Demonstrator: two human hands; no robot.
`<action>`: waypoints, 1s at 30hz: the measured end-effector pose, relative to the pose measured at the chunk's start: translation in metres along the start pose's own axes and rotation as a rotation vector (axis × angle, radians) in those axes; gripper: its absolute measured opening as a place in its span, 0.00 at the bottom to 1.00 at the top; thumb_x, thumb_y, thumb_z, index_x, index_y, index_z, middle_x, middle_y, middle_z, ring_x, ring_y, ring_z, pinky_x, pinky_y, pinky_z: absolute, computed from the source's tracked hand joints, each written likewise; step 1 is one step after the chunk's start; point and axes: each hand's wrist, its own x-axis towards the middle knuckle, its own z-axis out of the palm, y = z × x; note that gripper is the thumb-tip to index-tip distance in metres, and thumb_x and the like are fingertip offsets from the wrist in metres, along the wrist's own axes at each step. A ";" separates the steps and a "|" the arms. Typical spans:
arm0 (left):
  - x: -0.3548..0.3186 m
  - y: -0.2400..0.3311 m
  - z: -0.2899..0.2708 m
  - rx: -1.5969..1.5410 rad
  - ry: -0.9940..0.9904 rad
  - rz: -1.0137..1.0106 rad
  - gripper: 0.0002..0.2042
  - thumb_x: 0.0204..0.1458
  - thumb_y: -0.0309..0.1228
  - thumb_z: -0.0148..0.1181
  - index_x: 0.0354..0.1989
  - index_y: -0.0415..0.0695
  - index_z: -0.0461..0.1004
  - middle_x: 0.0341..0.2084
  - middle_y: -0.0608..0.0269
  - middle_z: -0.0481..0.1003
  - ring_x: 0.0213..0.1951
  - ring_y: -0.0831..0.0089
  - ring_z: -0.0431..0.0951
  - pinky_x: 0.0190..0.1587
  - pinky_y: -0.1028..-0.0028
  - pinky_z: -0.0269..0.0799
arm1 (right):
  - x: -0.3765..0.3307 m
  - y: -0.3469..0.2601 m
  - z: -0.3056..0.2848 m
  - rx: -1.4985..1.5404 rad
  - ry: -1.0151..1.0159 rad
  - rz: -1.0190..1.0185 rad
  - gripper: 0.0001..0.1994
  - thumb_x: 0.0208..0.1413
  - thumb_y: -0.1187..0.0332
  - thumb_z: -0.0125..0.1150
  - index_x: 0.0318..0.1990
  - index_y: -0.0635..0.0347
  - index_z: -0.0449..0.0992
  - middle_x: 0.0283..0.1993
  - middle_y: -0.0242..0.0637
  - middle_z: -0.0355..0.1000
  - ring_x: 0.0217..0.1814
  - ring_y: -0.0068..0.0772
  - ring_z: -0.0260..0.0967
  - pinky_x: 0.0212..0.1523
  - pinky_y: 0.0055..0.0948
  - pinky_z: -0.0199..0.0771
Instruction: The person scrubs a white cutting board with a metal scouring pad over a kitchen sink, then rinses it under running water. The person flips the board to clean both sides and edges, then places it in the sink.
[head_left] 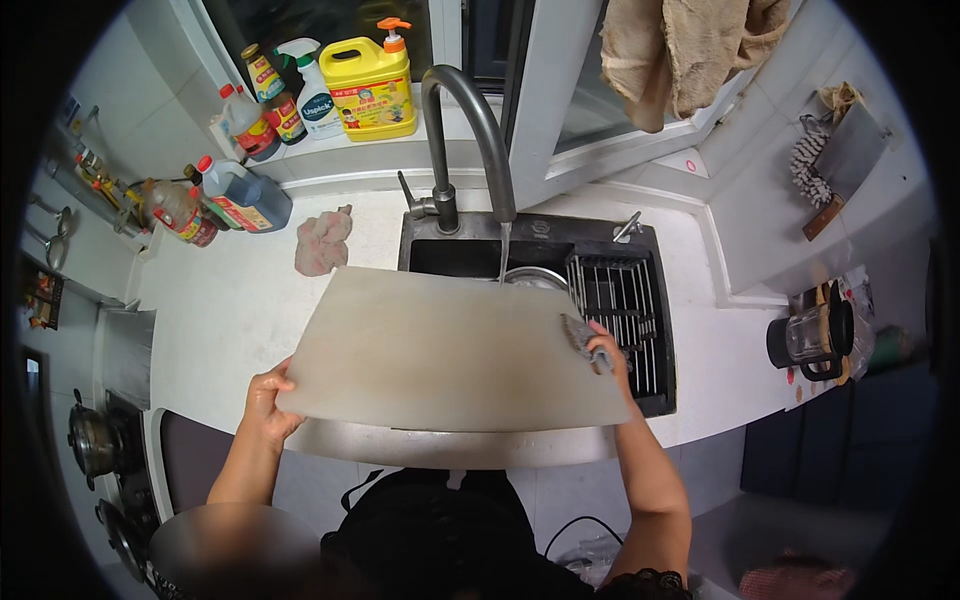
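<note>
Kitchen sink (655, 300) under running water: left hand (266, 398) grips the pale cutting board (440, 350) edge, right hand (606, 352) clutches a grey scouring pad (580, 334), best worked firmly across a steadied board.

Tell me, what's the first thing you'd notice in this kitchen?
The big pale cutting board held flat over the sink, covering most of it. The left hand grips its left edge, and the right hand presses a grey scrubber on its right edge. Behind it, water runs from the tall curved tap, and a bright yellow soap jug stands on the windowsill.
</note>
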 end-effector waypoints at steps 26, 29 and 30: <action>-0.003 -0.054 0.000 0.247 0.067 0.123 0.36 0.29 0.15 0.51 0.58 0.32 0.63 0.44 0.54 0.74 0.45 0.67 0.76 0.49 0.72 0.74 | 0.048 0.082 0.110 -0.557 -0.083 0.225 0.12 0.46 0.75 0.54 0.40 0.64 0.74 0.43 0.50 0.73 0.48 0.57 0.66 0.53 0.45 0.67; 0.001 -0.061 -0.003 0.249 0.071 0.104 0.36 0.29 0.15 0.51 0.58 0.32 0.63 0.45 0.54 0.74 0.46 0.66 0.76 0.49 0.72 0.74 | 0.042 0.057 0.147 -0.398 -0.177 0.139 0.20 0.49 0.72 0.54 0.51 0.65 0.71 0.50 0.55 0.70 0.54 0.59 0.65 0.59 0.45 0.63; 0.002 -0.063 0.000 0.248 0.069 0.095 0.36 0.29 0.15 0.51 0.58 0.32 0.63 0.45 0.54 0.74 0.46 0.66 0.76 0.50 0.72 0.74 | 0.032 0.054 0.164 -0.227 -0.181 -0.017 0.22 0.51 0.69 0.55 0.56 0.63 0.69 0.55 0.55 0.68 0.60 0.59 0.62 0.63 0.45 0.60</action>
